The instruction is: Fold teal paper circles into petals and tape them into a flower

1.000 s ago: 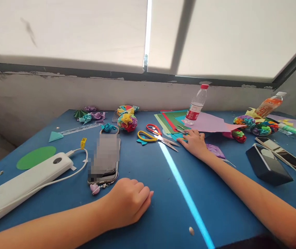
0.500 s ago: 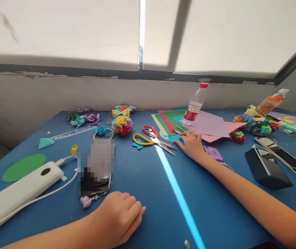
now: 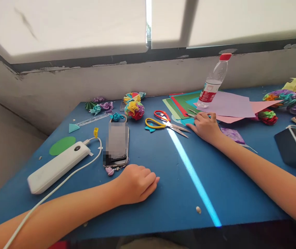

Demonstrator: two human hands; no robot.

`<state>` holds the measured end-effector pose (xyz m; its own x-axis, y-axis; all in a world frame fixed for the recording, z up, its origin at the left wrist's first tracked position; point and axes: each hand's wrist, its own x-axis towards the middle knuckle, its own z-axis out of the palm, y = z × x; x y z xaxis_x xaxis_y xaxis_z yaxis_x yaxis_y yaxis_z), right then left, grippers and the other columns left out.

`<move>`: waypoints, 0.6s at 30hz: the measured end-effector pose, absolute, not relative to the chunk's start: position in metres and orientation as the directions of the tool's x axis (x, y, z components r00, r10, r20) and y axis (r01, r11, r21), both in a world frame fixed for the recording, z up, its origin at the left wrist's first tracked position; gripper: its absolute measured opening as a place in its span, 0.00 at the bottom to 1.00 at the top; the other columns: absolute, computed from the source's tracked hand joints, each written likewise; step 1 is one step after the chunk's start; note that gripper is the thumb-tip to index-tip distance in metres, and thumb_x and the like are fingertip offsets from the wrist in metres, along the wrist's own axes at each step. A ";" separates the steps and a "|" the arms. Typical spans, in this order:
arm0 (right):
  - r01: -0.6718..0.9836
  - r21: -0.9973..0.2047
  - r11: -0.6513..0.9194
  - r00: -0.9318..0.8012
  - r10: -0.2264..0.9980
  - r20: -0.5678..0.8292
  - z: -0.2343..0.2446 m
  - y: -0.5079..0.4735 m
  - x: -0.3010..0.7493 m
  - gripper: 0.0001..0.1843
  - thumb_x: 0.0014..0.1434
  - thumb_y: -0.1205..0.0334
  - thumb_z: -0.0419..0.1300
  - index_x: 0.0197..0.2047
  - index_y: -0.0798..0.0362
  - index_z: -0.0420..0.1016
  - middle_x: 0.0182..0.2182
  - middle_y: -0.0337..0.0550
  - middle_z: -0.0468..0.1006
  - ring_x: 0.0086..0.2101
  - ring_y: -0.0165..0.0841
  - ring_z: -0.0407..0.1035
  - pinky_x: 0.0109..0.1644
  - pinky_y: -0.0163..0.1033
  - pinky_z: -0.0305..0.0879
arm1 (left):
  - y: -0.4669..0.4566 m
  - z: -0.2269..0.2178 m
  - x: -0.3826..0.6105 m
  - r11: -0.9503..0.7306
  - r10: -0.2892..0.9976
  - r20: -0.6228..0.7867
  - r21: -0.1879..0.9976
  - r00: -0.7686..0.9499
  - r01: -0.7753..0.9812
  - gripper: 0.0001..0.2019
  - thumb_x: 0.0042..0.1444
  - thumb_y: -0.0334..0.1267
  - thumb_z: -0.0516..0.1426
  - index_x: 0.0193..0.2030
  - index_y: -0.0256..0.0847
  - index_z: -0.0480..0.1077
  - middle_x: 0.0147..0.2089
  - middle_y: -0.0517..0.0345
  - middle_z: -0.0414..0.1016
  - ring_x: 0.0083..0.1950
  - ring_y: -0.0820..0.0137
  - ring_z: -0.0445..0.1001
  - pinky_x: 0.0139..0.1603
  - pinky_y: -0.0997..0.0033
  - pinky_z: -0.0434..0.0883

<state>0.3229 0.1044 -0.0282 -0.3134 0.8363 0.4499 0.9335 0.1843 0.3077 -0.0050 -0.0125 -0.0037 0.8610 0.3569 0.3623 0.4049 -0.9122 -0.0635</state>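
Note:
My left hand (image 3: 137,183) rests on the blue table (image 3: 168,193) in a loose fist, knuckles up, with nothing visible in it. It lies just in front of a phone (image 3: 118,143) with a small pink charm. My right hand (image 3: 205,126) is stretched out to the near edge of a stack of coloured paper sheets (image 3: 181,105). Its fingers are bent down onto a teal sheet. A thin metal tool (image 3: 190,115) pokes out at its fingertips; I cannot make out whether it is gripped. Two pairs of scissors (image 3: 164,123), one yellow-handled and one red-handled, lie just left of that hand.
A water bottle (image 3: 212,86) stands on a lilac sheet (image 3: 231,103). A white power bank (image 3: 58,166) with a cable lies at the left, beside a green paper disc (image 3: 62,145). Paper flower balls (image 3: 134,110) sit near the wall and at far right (image 3: 280,97). A black box (image 3: 292,148) is at the right.
The view has shifted, so the table's near and left edges now show. Both hands stay where they were on the table.

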 end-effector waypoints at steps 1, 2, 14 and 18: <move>0.933 0.312 0.181 -0.313 0.834 0.453 -0.029 0.104 0.323 0.23 0.64 0.53 0.47 0.35 0.61 0.75 0.38 0.55 0.75 0.46 0.45 0.62 0.50 0.50 0.46 | -0.012 -0.003 -0.005 -0.913 0.350 0.362 -0.072 0.864 0.401 0.17 0.62 0.34 0.46 0.21 0.39 0.61 0.18 0.62 0.62 0.19 0.73 0.59 0.19 0.68 0.51; 0.933 0.311 0.180 -0.311 0.837 0.450 -0.030 0.104 0.324 0.23 0.65 0.53 0.47 0.34 0.61 0.75 0.37 0.55 0.75 0.46 0.45 0.62 0.50 0.51 0.46 | -0.012 -0.003 -0.005 -0.913 0.349 0.359 -0.078 0.866 0.400 0.18 0.62 0.34 0.46 0.21 0.39 0.61 0.18 0.62 0.62 0.19 0.73 0.59 0.19 0.69 0.51; 1.000 0.002 0.030 -0.027 0.877 0.480 -0.032 0.100 0.322 0.21 0.63 0.51 0.47 0.31 0.56 0.72 0.42 0.53 0.74 0.49 0.46 0.60 0.47 0.50 0.51 | -0.013 -0.003 -0.003 -0.910 0.318 0.378 -0.136 0.870 0.392 0.18 0.62 0.34 0.47 0.20 0.39 0.62 0.17 0.61 0.61 0.18 0.72 0.60 0.18 0.68 0.51; 0.999 0.025 0.021 -0.032 0.841 0.540 -0.030 0.094 0.319 0.21 0.61 0.48 0.49 0.40 0.57 0.73 0.48 0.54 0.71 0.51 0.46 0.59 0.50 0.51 0.52 | -0.014 -0.001 -0.007 -0.912 0.322 0.374 -0.125 0.870 0.391 0.18 0.62 0.34 0.48 0.20 0.38 0.63 0.17 0.61 0.62 0.18 0.72 0.60 0.19 0.68 0.52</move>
<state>0.3186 0.0937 -0.0305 -0.0315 0.8411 0.5399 0.9995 0.0211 0.0254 -0.0074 -0.0143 -0.0010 0.8698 0.3218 0.3740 0.3912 -0.9117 -0.1255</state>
